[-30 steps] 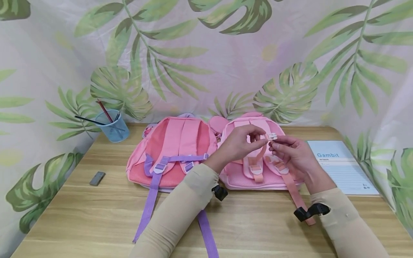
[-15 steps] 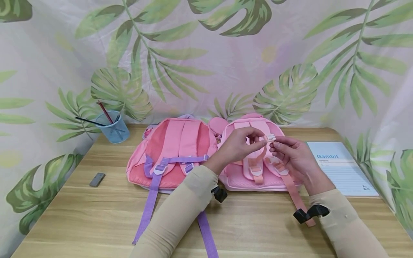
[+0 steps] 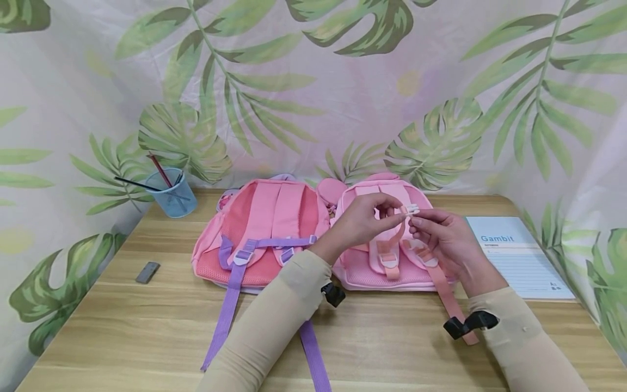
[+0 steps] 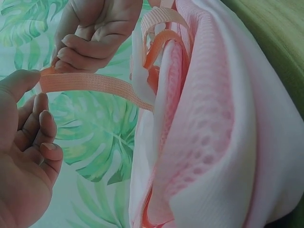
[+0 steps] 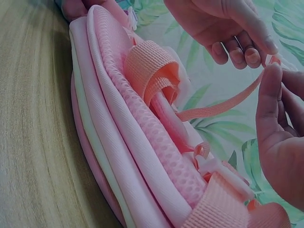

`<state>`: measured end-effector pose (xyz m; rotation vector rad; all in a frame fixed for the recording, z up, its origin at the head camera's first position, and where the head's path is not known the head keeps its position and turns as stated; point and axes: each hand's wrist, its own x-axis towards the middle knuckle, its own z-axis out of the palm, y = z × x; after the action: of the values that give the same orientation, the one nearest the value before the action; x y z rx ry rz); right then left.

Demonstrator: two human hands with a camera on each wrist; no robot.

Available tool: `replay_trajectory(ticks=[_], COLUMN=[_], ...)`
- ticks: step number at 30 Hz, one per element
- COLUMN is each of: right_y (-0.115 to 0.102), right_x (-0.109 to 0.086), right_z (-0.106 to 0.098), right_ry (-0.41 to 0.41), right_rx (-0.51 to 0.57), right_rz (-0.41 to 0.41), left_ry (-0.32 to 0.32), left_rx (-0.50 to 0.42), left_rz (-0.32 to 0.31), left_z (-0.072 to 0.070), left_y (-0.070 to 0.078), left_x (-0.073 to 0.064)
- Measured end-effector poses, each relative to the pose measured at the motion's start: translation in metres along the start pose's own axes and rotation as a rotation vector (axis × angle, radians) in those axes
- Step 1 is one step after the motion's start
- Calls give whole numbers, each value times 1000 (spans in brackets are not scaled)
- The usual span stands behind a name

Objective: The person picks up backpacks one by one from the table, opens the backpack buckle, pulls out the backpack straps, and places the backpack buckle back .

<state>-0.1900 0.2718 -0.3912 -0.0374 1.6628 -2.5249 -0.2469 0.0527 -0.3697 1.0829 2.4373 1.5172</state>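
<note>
A white pronged buckle (image 3: 413,209) on a thin orange chest strap (image 3: 398,234) is held up above the pink backpack (image 3: 352,272) on the right. My left hand (image 3: 364,219) pinches the strap where it meets the buckle, thumb and forefinger together. From the other side, my right hand (image 3: 448,237) pinches at the buckle with thumb and forefinger. In the right wrist view, the strap (image 5: 223,110) runs from the backpack's shoulder strap up to both hands. Fingertips hide part of the buckle. An orange webbing tail (image 3: 446,288) hangs from the backpack onto the table.
A second pink backpack (image 3: 206,256) with purple straps (image 3: 228,310) lies to the left, its chest strap across its front. A blue pen cup (image 3: 177,200), a small grey block (image 3: 148,272) and a notebook (image 3: 526,272) sit on the wooden table (image 3: 122,332).
My right fingers have shifted slightly at the buckle, and the orange end that showed below it is now out of sight. Both arms stay nearly still.
</note>
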Motion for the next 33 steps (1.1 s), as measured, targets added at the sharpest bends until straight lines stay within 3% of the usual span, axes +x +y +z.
replay_trajectory(ticks=[8, 33], right_y=[0, -3], right_x=[1, -1], right_z=[5, 1], right_ry=[19, -35], right_rx=[-55, 2], right_rz=[17, -41], left_ry=[-14, -18], left_rx=[6, 30], left_rz=[14, 21], left_z=[0, 1], left_y=[0, -1], left_x=[0, 0])
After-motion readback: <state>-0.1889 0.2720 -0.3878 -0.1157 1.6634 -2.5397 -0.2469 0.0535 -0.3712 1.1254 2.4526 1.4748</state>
